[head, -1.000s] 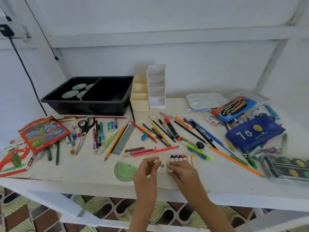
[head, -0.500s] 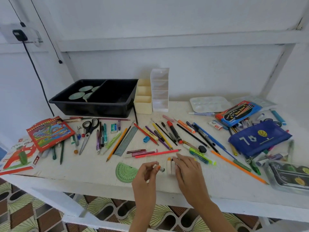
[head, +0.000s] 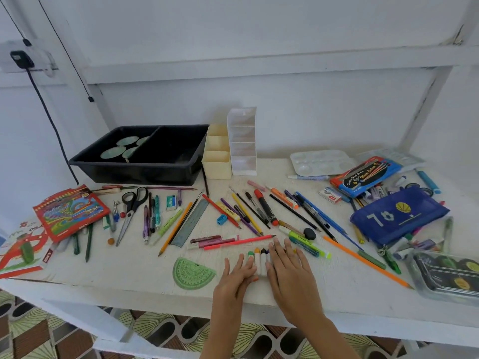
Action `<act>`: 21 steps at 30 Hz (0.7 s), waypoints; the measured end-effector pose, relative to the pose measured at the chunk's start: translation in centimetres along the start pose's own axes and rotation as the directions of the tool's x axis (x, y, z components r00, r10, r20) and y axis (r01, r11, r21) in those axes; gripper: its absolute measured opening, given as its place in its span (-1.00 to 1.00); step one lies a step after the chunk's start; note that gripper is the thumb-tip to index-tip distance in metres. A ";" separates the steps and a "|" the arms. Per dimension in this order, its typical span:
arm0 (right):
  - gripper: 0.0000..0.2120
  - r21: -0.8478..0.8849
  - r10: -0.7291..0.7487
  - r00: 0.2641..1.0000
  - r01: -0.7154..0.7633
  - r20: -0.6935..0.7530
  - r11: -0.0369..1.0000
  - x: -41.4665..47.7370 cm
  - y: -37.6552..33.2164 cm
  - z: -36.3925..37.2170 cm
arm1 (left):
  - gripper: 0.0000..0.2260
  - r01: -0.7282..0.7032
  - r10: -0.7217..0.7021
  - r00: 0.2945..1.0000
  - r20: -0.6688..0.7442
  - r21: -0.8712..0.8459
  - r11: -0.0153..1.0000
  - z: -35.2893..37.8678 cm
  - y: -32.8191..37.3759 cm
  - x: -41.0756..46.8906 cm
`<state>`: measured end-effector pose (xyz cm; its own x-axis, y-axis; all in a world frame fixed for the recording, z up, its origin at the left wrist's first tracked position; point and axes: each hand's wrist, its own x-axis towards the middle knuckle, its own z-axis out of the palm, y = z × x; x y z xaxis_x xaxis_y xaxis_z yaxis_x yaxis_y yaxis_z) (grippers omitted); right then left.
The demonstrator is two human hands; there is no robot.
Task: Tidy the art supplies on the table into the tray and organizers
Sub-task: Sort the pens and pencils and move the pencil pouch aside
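Note:
A row of short white crayons [head: 260,260] with coloured tips lies side by side near the table's front edge. My left hand [head: 237,278] lies flat with straight fingers on the row's left end. My right hand [head: 289,268] lies flat over the row's right part and hides several crayons. At the back left stands a black two-compartment tray [head: 166,172] with round green discs in its left half. Next to it stand a cream organizer [head: 217,161] and a taller white organizer [head: 242,149], both showing nothing inside. Pens, pencils and markers lie scattered across the table's middle.
A green protractor [head: 193,273] lies left of my hands. Scissors [head: 132,208], a grey ruler [head: 190,224] and a red pencil box [head: 70,212] lie to the left. A blue pouch [head: 396,218], a paint palette [head: 318,161] and a watercolour case [head: 451,275] lie to the right.
My left hand held one crayon between its fingers; now that hand is flat beside the row. Both hands have flattened onto the crayons, pressing them together.

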<state>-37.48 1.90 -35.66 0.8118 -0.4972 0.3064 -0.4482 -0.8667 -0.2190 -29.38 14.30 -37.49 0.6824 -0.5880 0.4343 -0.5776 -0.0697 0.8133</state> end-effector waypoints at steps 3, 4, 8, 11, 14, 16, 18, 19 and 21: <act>-0.45 0.017 -0.006 1.000 0.006 -0.008 1.000 0.0 0.0 -0.1 | -0.74 0.038 -0.035 0.997 0.076 -0.045 0.998 -0.2 -0.4 0.5; -0.44 0.018 -0.008 1.000 0.008 -0.009 1.000 0.0 -0.1 -0.2 | -0.73 0.012 -0.011 0.997 0.080 -0.008 1.000 -0.4 -0.4 0.6; -0.44 0.028 -0.015 1.000 0.015 -0.006 0.999 0.0 -0.2 -0.3 | -0.74 -0.002 -0.001 0.995 0.095 0.029 1.000 -0.4 -0.1 0.8; -0.43 0.032 -0.024 1.000 0.024 -0.001 0.999 0.0 -0.1 -0.1 | -0.81 0.001 -0.006 0.997 0.078 0.060 0.998 -0.4 0.3 0.8; -0.41 0.039 -0.036 0.999 0.037 -0.018 0.999 0.1 -0.1 0.0 | -0.73 0.077 -0.086 0.992 0.093 0.099 0.992 -0.5 0.8 0.5; -0.38 0.053 -0.032 0.999 0.033 -0.028 0.998 0.2 -0.3 -0.1 | -0.71 0.122 -0.134 0.987 0.090 0.126 0.984 -0.6 1.0 0.3; -0.35 0.083 -0.027 0.998 0.031 -0.050 0.996 0.4 -0.6 -0.4 | -0.72 0.106 -0.111 0.993 0.028 0.142 0.984 -1.0 1.0 0.1; -0.34 0.103 -0.027 0.998 0.033 -0.062 0.994 0.6 -1.0 -0.5 | -0.71 0.109 -0.107 0.994 -0.024 0.139 0.984 -1.4 1.0 0.0; -0.42 0.174 -0.037 0.996 0.051 -0.082 0.983 1.1 -2.0 -0.5 | -0.73 0.178 -0.159 0.975 -0.152 0.117 0.977 -2.4 1.0 0.1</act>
<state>-35.93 3.05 -34.47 0.7942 -0.4664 0.3895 -0.3343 -0.8706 -0.3610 -28.79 16.11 -35.68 0.8257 -0.4401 0.3528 -0.4954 -0.2668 0.8267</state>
